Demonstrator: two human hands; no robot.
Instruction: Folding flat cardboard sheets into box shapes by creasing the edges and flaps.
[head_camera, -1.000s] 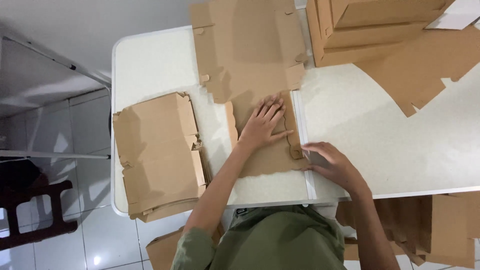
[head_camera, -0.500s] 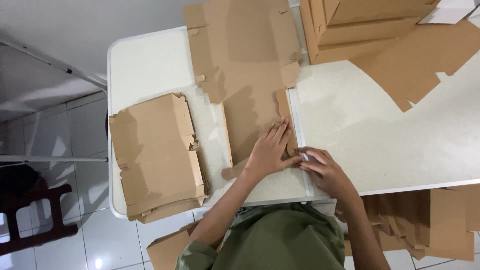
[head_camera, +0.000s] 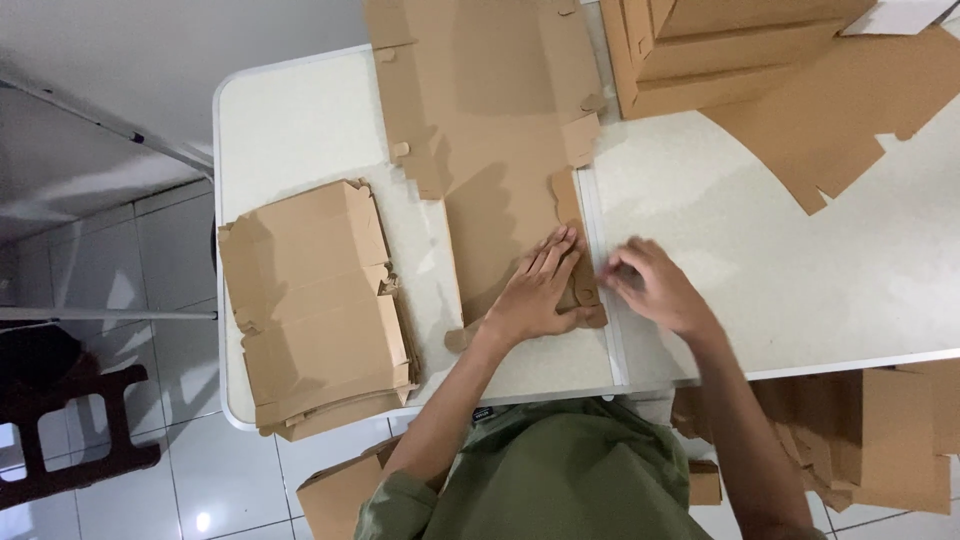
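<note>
A flat brown cardboard box blank (head_camera: 480, 120) lies lengthwise on the white table (head_camera: 300, 130), reaching from the far edge to my hands. My left hand (head_camera: 538, 290) presses flat on its near end, fingers spread and pointing away from me. My right hand (head_camera: 655, 288) sits just right of the blank's narrow side flap (head_camera: 572, 215), fingers curled toward the flap's edge; it is motion-blurred and I cannot see anything held in it.
A stack of folded cardboard boxes (head_camera: 315, 305) sits at the table's left edge. More flat blanks (head_camera: 700, 50) and a loose sheet (head_camera: 850, 110) lie at the far right. Cardboard pieces (head_camera: 880, 440) lie on the floor at right. A dark wooden stool (head_camera: 70, 430) stands lower left.
My left hand has slid along the blank's near end and stays pressed flat. My right hand moved from the near edge up beside the side flap. The view shifted slightly.
</note>
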